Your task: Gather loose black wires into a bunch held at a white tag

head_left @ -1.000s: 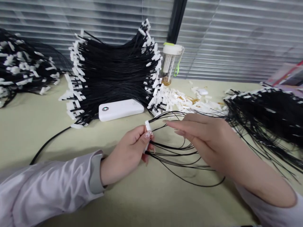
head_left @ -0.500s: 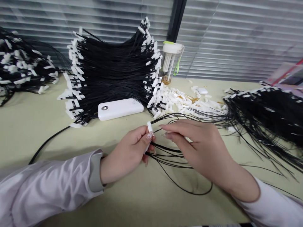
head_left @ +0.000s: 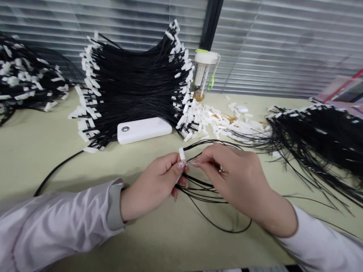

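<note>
In the middle of the head view my left hand (head_left: 154,187) is closed around a white plastic connector (head_left: 182,153), whose upper end sticks out above the thumb. Several thin black wires (head_left: 200,192) run rightward from the connector, and one loops down over the table. My right hand (head_left: 238,181) is closed in a pinch, thumb and forefinger on what looks like a thin wire's end, right beside the connector and the left thumb. The fingertips hide most of that end.
A tall stack of black cables (head_left: 136,79) with white connectors stands behind a white power bank (head_left: 144,130). Loose white connectors (head_left: 218,119) lie in a heap near a clear bottle (head_left: 204,73). More black wires (head_left: 320,136) spread at right; another cable pile (head_left: 25,75) is at left.
My right hand has moved left and its thumb and forefinger have come together, up to the connector. My left hand with the connector has barely shifted.
</note>
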